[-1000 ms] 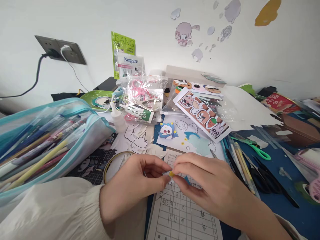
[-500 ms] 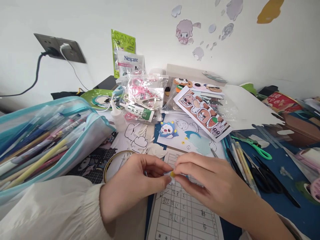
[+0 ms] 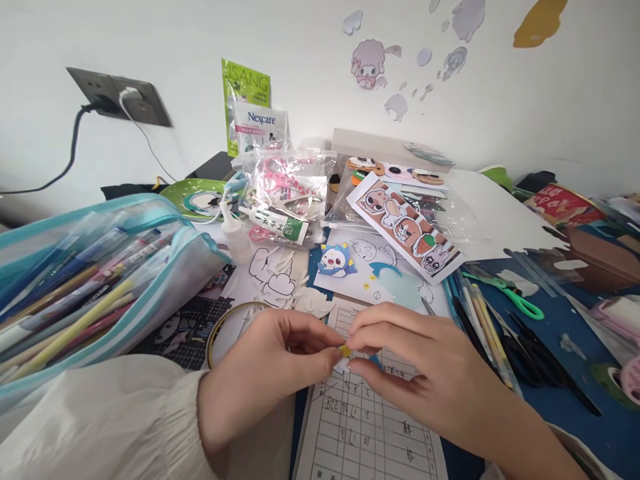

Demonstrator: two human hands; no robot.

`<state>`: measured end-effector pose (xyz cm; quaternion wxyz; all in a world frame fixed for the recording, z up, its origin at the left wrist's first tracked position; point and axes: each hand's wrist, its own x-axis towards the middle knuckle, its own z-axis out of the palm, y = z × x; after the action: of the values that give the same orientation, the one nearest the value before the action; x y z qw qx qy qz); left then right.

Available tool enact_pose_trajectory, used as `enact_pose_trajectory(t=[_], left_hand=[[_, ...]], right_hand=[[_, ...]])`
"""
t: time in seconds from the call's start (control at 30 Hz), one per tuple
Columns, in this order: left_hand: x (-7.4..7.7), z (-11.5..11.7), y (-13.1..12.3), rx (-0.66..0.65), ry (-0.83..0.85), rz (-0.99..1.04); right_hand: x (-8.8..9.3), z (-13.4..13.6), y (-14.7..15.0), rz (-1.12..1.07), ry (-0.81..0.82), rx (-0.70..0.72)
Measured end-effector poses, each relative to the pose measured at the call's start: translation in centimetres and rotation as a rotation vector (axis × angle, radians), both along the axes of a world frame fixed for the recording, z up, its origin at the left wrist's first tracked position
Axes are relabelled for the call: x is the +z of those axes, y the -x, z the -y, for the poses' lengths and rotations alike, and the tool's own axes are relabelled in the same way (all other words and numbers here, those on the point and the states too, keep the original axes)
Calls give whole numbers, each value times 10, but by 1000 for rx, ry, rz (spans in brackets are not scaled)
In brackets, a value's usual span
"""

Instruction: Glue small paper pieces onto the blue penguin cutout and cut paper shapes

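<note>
Both my hands meet low in the middle of the view, over a ruled paper form (image 3: 370, 427). My left hand (image 3: 265, 373) and my right hand (image 3: 425, 373) each pinch the same tiny yellow piece (image 3: 343, 349) between thumb and fingertips. A white scrap shows just under it. Behind my hands lies a white sheet with a blue cartoon cut-out (image 3: 335, 260) and a card of brown character stickers (image 3: 405, 227). A roll of clear tape (image 3: 230, 323) lies just left of my left hand.
A clear pencil pouch (image 3: 90, 280) full of pens fills the left. Glue bottle (image 3: 235, 233), plastic bags of craft bits (image 3: 287, 193), green-handled scissors (image 3: 510, 293), black scissors (image 3: 540, 360) and several pens (image 3: 475, 320) crowd the blue desk. A wall socket (image 3: 120, 97) with cables is on the left wall.
My fingertips have shifted slightly around the yellow piece; the hands stay in the same place and nothing else moved.
</note>
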<state>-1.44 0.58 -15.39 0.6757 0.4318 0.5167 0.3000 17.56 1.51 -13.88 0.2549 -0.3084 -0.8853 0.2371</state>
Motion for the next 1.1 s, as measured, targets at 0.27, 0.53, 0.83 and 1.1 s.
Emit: enact_pose_trajectory(t=[0.27,0.53,0.83,1.1], left_hand=[[9,1,-3,124,-46,42],[11,3,-2,153,-30,133],[11,3,-3,101,76,173],[17,3,0,46,111,145]], right_hand=[[-1,0,7,-289,591,-261],[-3,0,14,-477,591,-254],[-13,-8,8,-645,943,-77],[-8,-7,4,-529,672,4]])
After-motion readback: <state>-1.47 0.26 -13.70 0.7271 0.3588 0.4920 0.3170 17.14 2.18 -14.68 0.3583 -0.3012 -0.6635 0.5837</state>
